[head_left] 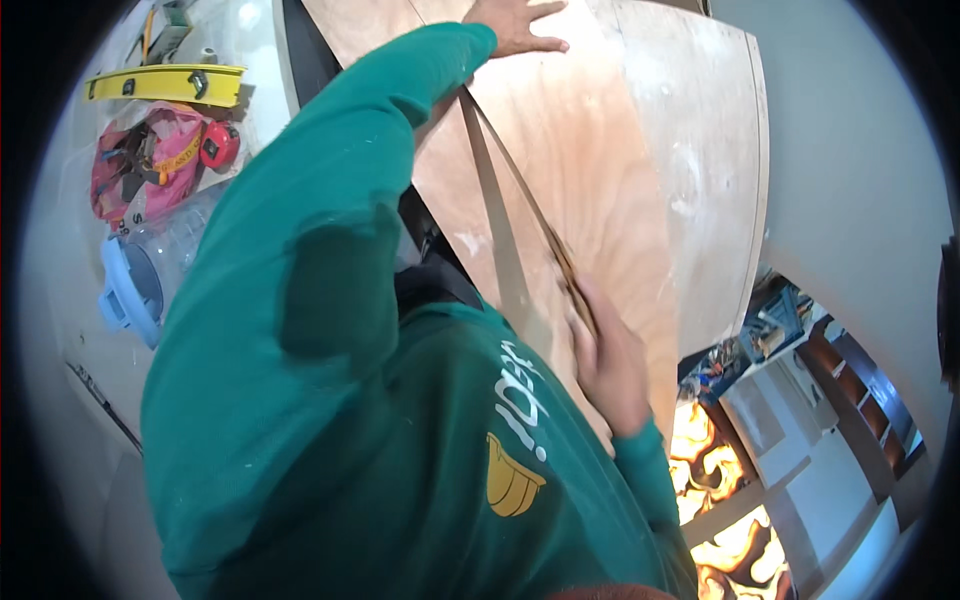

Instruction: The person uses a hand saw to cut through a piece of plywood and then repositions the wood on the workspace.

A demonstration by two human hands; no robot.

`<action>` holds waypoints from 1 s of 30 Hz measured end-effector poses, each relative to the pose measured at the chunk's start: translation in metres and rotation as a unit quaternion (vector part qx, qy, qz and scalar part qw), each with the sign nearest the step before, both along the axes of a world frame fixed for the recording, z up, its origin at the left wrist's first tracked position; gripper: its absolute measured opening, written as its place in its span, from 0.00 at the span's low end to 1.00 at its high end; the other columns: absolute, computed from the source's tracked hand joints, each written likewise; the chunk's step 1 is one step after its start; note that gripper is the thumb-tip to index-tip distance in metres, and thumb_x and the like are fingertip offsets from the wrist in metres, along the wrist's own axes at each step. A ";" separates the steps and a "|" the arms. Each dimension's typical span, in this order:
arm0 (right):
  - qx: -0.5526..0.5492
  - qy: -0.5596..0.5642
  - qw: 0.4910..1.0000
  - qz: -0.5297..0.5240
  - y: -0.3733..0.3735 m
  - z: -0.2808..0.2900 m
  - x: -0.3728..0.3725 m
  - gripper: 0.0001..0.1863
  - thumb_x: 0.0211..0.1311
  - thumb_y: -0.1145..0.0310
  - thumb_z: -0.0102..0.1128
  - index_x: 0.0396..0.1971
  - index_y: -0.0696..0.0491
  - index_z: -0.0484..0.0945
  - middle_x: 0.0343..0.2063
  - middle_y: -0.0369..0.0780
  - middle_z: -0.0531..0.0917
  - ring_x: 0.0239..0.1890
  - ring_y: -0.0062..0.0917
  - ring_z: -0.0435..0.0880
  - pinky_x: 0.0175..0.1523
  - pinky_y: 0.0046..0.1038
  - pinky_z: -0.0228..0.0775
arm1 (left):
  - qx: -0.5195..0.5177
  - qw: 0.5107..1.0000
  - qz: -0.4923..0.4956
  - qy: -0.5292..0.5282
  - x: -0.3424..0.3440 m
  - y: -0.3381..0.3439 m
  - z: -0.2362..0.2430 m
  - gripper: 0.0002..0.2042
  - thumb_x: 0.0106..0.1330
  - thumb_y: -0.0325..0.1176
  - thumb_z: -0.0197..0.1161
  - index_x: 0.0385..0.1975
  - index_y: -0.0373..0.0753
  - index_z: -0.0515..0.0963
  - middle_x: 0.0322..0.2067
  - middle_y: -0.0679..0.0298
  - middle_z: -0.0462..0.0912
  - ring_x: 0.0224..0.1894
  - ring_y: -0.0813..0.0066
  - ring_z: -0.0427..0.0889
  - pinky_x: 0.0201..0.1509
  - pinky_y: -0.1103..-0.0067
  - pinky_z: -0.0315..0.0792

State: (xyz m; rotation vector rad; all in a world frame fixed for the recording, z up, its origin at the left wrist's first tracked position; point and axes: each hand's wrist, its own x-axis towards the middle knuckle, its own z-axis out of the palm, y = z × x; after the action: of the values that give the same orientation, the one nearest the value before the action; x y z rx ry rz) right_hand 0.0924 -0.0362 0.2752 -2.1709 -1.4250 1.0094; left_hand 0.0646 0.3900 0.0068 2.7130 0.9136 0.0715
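The board (590, 140) could be shifted if pressed unevenly by the left hand (515, 27), spread upon it. The strip (553, 240) over the board, gripped at its near end by the right hand (610, 362), could be bent by sideways pull.

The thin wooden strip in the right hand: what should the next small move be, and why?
I'd guess the right hand should lower the thin wooden strip toward the plywood panel. The dark band beside the strip, probably its shadow, meets it near the left sleeve but spreads away toward the right hand, suggesting a raised near end.
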 end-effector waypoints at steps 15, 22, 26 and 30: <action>0.098 0.035 0.994 0.016 0.063 -0.083 -0.003 0.25 0.76 0.69 0.60 0.70 0.49 0.72 0.58 0.50 0.86 0.57 0.49 0.86 0.58 0.44 0.80 | 0.015 1.000 -0.004 0.006 -0.001 0.001 -0.001 0.48 0.61 0.81 0.54 0.79 0.60 0.67 0.83 0.57 0.53 0.85 0.46 0.41 0.78 0.27 0.30; -0.003 0.013 1.000 0.026 0.010 0.033 0.008 0.27 0.73 0.73 0.62 0.71 0.52 0.74 0.61 0.48 0.85 0.60 0.45 0.86 0.62 0.37 0.80 | 0.001 1.000 0.006 -0.018 0.001 -0.002 -0.014 0.47 0.62 0.81 0.54 0.78 0.60 0.68 0.82 0.57 0.55 0.85 0.47 0.42 0.77 0.26 0.31; 0.059 0.056 0.997 0.013 0.113 -0.104 -0.004 0.25 0.76 0.70 0.59 0.71 0.46 0.72 0.55 0.54 0.85 0.55 0.52 0.86 0.56 0.42 0.80 | -0.011 0.999 0.009 -0.033 -0.002 0.001 -0.006 0.47 0.61 0.81 0.54 0.78 0.60 0.68 0.82 0.56 0.56 0.85 0.46 0.43 0.77 0.27 0.31; 0.055 0.107 0.993 0.001 0.106 -0.130 -0.008 0.26 0.76 0.70 0.58 0.72 0.47 0.70 0.54 0.55 0.85 0.53 0.54 0.85 0.54 0.43 0.80 | 0.004 1.000 -0.007 0.007 -0.003 0.000 0.002 0.47 0.61 0.80 0.56 0.77 0.60 0.69 0.82 0.56 0.56 0.85 0.46 0.43 0.78 0.28 0.31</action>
State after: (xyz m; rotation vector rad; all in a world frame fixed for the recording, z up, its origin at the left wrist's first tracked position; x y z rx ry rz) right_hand 0.0848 0.0694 0.1453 -1.9212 -1.3512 1.1007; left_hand 0.0612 0.3901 0.0091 2.7307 0.9015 0.0545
